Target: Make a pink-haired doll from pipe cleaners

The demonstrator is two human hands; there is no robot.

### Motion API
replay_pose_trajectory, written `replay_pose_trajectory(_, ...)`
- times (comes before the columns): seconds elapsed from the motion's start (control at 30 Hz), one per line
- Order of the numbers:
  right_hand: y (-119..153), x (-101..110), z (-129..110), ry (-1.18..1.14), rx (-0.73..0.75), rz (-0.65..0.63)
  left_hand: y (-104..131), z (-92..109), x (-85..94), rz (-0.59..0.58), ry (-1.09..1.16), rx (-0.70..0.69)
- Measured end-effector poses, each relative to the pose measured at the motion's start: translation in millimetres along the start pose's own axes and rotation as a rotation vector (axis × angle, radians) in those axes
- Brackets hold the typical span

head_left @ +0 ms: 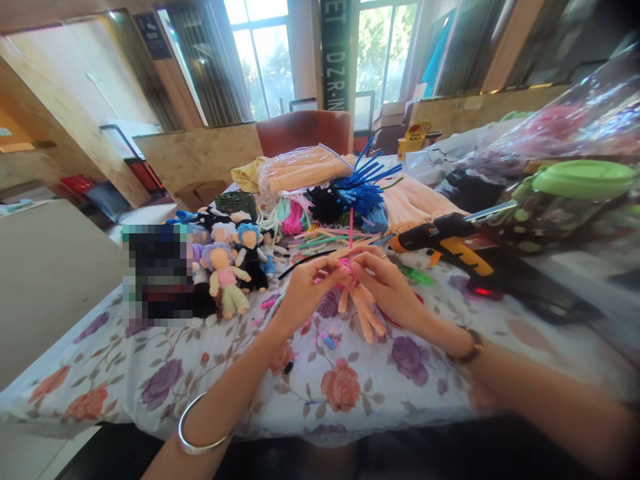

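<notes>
head view: the left hand (317, 283) and right hand (383, 280) pinch a bright pink fuzzy stem (351, 230) between their fingertips, above a peach fuzzy-stem doll body (367, 315) whose legs hang over the white floral tablecloth (200, 373). the black-and-orange glue gun (440, 235) stands right of them; finished yarn-like dolls (229, 277) sit left.

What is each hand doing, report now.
Left hand: fingers pinched on pink stem.
Right hand: fingers closed on the same piece, peach figure hanging below.
</notes>
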State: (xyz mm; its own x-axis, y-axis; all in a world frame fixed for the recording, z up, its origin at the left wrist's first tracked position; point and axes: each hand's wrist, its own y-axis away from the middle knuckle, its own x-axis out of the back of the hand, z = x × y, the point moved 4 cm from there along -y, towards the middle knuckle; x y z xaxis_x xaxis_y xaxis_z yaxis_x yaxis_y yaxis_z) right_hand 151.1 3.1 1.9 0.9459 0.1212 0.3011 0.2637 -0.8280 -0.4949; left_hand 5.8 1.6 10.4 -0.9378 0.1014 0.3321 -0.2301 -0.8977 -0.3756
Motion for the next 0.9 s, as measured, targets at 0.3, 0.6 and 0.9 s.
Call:
replay_pose_trajectory(0.3, 0.8, -0.7, 1.5, -0.011, 0.003, 0.001, 0.6, 2.9, -5.7, -0.052, 0.14, 0.093)
replay_pose_trajectory(0.6, 2.4, -2.8, -2.1, -0.031, 0.099, -0.037, 1.0, 1.2, -6.7, -0.105, 0.274, 0.1)
replay_pose_trajectory(0.9, 3.4, 0.1, 0.9, -0.034, 0.04, 0.031, 1.2, 1.3, -4.0, -0.053, 0.251, 0.069)
